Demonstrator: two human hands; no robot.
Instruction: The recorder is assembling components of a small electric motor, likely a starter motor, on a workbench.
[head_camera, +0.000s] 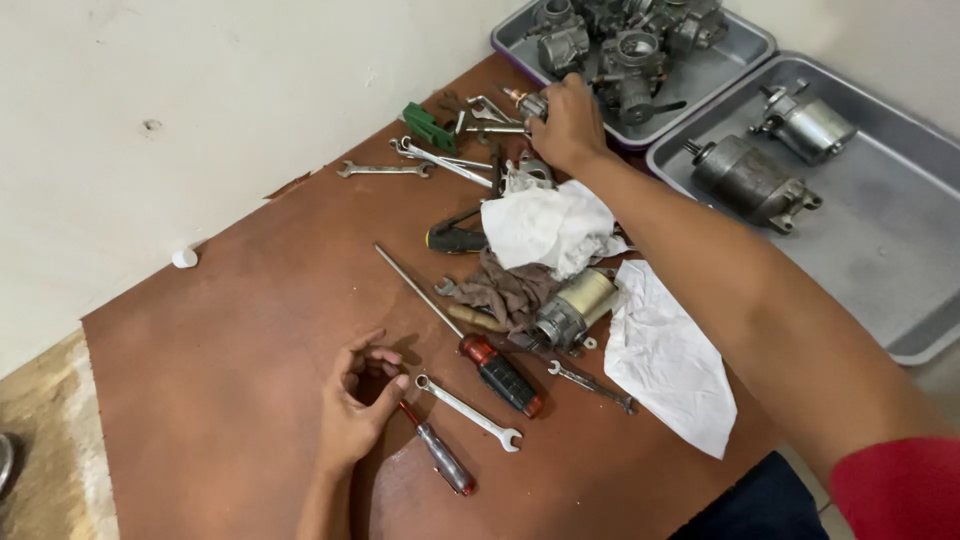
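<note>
While the right hand (568, 122) closes around a small metal part (530, 103) at the far edge of the brown mat (220, 380), the left hand (355, 405) rests loosely curled and empty beside a small screwdriver (440, 455). This looks like a pick-up, calling for a clean lift clear of the spanners (440, 158) just beside it. The fingers hide most of the part, so its kind is hard to tell.

— How's the light?
— Soft and even, fairly bright, seemingly from above; the left hand (355, 405) casts only a faint shadow on the brown mat (220, 370).
— Any glare?
— Dull sheen on the metal trays (900, 230) (nothing blown out). Sharp centrally, slight wide-angle stretch at the edges.
</note>
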